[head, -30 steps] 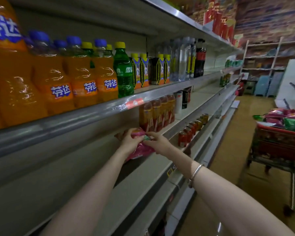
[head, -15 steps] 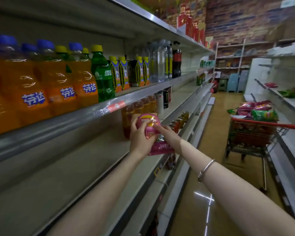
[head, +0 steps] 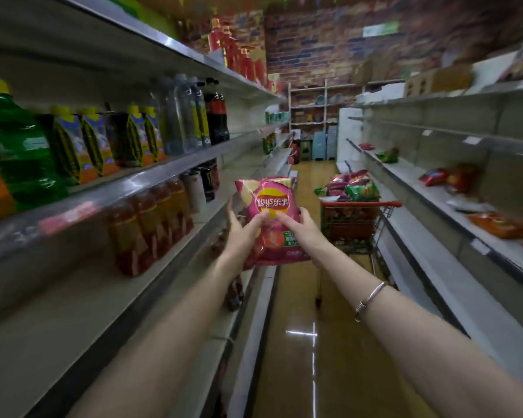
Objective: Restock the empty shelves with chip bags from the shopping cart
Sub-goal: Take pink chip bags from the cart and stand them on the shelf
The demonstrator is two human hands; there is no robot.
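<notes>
Right now my left hand (head: 242, 234) and right hand (head: 307, 232) each pinch a side of the pink chip bag (head: 269, 203), thumbs on its front, holding it upright in the air beside the drinks shelf (head: 73, 312). Farther down the aisle (head: 296, 366) stands the shopping cart (head: 360, 204), heaped with more bags (head: 355, 188).

A single wide-angle head-worn camera looks forward and down along a shop aisle — the drink shelves (head: 151, 176) run close past the left edge, the opposite shelves (head: 435, 206) past the right, a brick wall (head: 329, 49) closes the far end. Forearms enter from the bottom corners; left hand (head: 242, 233) and right hand (head: 307, 232) hold a chip bag (head: 271, 203) near mid-frame, the shopping cart (head: 360, 204) beyond.
</notes>
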